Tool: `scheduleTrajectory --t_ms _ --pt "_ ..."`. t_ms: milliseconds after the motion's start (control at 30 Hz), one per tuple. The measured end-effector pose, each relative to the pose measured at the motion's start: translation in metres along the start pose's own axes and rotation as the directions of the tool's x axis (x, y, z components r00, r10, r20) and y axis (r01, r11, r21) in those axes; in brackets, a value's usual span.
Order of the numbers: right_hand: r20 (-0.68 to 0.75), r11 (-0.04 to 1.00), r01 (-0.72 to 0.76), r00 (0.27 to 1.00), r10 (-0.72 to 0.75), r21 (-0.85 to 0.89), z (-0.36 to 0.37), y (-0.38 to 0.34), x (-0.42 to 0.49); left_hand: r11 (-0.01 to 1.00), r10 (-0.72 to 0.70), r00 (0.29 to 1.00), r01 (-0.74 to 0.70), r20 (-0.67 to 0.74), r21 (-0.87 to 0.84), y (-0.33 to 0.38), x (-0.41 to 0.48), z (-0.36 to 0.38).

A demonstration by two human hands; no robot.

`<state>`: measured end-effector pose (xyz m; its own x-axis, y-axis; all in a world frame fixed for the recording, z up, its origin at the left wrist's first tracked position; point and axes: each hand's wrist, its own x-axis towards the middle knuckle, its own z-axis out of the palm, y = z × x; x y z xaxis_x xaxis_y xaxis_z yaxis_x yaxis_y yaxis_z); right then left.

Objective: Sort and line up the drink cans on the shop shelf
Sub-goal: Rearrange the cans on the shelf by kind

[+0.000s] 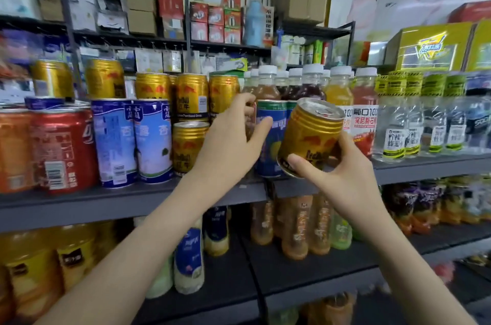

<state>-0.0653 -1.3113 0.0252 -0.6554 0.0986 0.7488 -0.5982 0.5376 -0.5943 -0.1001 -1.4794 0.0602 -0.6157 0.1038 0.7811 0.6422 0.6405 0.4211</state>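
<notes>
Gold can [310,136] gripped tilted in R hand [342,178]; L hand [233,138] open.

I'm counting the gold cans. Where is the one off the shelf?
Right of centre, the gold can sits tilted in the right hand, in front of the blue-green cans.

Gold can [310,136] off the shelf [132,199], tilted, top leaning right and toward camera, pull tab up, unopened; gripped at its base by right hand [342,176]. Green-blue can [271,138] upright on shelf just behind it, left hand [233,144] touching its left side. A brown can seems hidden behind that hand, hard to tell. Short gold can [187,148] upright at shelf front; more gold cans [191,96] behind it in a raised row. Two white-blue cans [132,141] upright, side by side. Red can [62,149] far left, upright, barcode facing out.
</notes>
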Motion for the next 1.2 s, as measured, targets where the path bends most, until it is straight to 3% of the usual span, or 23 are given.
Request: scheduleTrajectory --t_ms 67,167,300,467,700,867,1200 --pt "0.008 1.000 -0.026 1.000 0.026 0.015 -0.015 0.016 0.008 0.981 -0.064 0.997 0.070 -0.037 0.182 0.002 0.012 0.018" --pt "0.034 0.996 -0.057 0.998 0.055 0.063 -0.030 0.034 0.016 0.843 -0.237 0.971 0.219 -0.027 0.492 0.011 0.029 0.035" --pt "0.083 0.994 -0.067 0.995 0.061 0.081 -0.036 0.047 0.020 0.786 -0.343 0.939 0.304 -0.029 0.539 0.013 0.044 0.049" --pt "0.126 0.991 -0.063 0.991 0.048 0.114 -0.027 0.047 0.016 0.865 -0.299 0.947 0.320 -0.116 0.386 0.019 0.040 0.051" --pt "0.153 0.986 -0.066 0.987 0.042 0.155 -0.003 0.038 0.018 0.992 -0.100 0.910 0.122 -0.403 0.029 0.028 0.017 -0.002" --pt "0.168 0.969 -0.043 0.986 0.002 0.244 0.016 0.007 0.037 0.947 -0.206 0.925 0.106 -0.320 -0.302 0.025 0.007 -0.067" --pt "0.171 0.986 0.016 0.984 -0.046 0.168 0.076 -0.044 0.092 0.882 -0.329 0.918 0.216 -0.220 -0.419 -0.017 -0.007 -0.113"
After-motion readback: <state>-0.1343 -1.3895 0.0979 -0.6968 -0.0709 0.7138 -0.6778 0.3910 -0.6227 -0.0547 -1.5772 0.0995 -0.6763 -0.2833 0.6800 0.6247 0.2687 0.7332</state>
